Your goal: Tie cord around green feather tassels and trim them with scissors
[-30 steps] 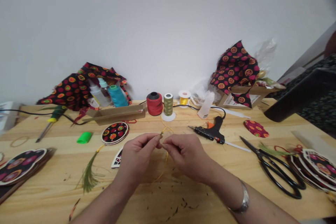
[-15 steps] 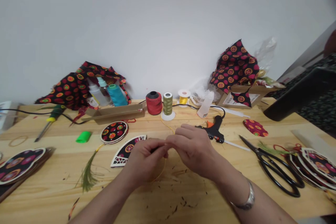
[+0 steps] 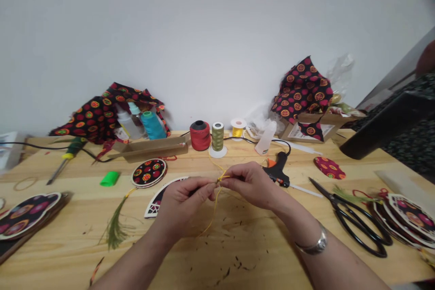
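My left hand [image 3: 185, 204] and my right hand [image 3: 249, 184] meet above the middle of the wooden table [image 3: 217, 253]. Both pinch a thin yellow cord [image 3: 215, 204] at one small knot-like spot between the fingertips. The cord hangs down in a loop toward the table and also runs back toward the olive thread spool [image 3: 218, 136]. A fan-shaped fabric-covered piece [image 3: 157, 200] lies partly under my left hand. A silver bracelet [image 3: 314, 244] is on my right wrist.
A black glue gun [image 3: 277, 170] lies just right of my right hand, black scissors [image 3: 353, 215] farther right. A red spool [image 3: 200, 135], a yellow spool [image 3: 238, 127], bottles [image 3: 142, 122], patterned cloth [image 3: 91, 113], a round patterned disc [image 3: 148, 172] and a peacock feather [image 3: 115, 224] lie around.
My hands dropped and closed together half a second ago, then lifted again; the right hand has pulled to the right, drawing the yellow cord taut at the pinch.
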Demonstrator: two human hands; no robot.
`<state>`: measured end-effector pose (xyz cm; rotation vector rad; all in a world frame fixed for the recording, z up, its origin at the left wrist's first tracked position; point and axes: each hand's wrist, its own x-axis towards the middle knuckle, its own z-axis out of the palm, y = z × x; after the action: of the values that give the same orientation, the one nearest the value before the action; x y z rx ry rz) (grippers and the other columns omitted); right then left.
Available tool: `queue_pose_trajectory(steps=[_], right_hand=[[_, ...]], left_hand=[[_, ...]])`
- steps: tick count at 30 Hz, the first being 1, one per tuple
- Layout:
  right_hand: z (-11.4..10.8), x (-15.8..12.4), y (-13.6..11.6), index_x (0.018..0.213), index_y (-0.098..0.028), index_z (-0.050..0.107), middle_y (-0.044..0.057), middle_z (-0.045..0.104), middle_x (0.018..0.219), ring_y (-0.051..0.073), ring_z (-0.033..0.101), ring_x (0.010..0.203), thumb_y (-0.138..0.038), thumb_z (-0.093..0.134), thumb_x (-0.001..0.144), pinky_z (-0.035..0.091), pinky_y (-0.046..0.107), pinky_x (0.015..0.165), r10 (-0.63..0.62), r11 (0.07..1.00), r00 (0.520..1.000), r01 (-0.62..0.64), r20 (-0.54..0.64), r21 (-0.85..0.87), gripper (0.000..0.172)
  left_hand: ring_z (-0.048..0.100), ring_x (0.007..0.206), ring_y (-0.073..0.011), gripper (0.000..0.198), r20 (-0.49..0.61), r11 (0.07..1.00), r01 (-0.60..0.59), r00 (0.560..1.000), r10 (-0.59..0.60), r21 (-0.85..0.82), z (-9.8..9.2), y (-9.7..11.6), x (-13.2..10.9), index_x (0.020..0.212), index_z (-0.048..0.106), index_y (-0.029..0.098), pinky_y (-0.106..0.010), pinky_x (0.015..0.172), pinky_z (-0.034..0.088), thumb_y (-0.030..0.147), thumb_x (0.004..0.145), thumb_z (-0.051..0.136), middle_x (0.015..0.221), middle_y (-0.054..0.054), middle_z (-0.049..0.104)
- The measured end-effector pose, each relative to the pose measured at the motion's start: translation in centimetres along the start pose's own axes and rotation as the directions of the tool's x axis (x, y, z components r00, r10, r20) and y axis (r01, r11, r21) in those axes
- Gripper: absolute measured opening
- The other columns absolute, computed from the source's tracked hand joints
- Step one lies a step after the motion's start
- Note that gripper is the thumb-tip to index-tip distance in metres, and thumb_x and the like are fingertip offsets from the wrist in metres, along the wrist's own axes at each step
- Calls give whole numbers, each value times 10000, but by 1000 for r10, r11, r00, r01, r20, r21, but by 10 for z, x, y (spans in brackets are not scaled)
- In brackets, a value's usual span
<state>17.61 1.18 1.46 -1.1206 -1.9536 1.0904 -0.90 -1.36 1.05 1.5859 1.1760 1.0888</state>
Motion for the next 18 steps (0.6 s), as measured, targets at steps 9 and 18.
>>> queue_pose_trajectory(steps=[9, 18], right_hand=[[0, -5, -12, 716, -135, 664, -37, 473, 570, 76, 391, 547, -215, 531, 811, 320, 198, 526, -19, 997, 997, 25, 71, -76, 182], [5, -10, -18, 838, -179, 679, -32, 585, 640, 77, 455, 570, -115, 469, 822, 340, 192, 599, -168, 934, 982, 187, 86, -305, 220]], left_hand=[[542, 605, -121, 197, -117, 995, 101, 988, -99, 11, -2, -3, 4, 587, 665, 200, -202, 616, 411, 283, 758, 613, 575, 37, 624], [440, 465, -109, 240, -138, 990, 116, 985, -105, 80, 0, 0, 4, 557, 645, 192, -223, 489, 350, 321, 756, 609, 509, 42, 573]])
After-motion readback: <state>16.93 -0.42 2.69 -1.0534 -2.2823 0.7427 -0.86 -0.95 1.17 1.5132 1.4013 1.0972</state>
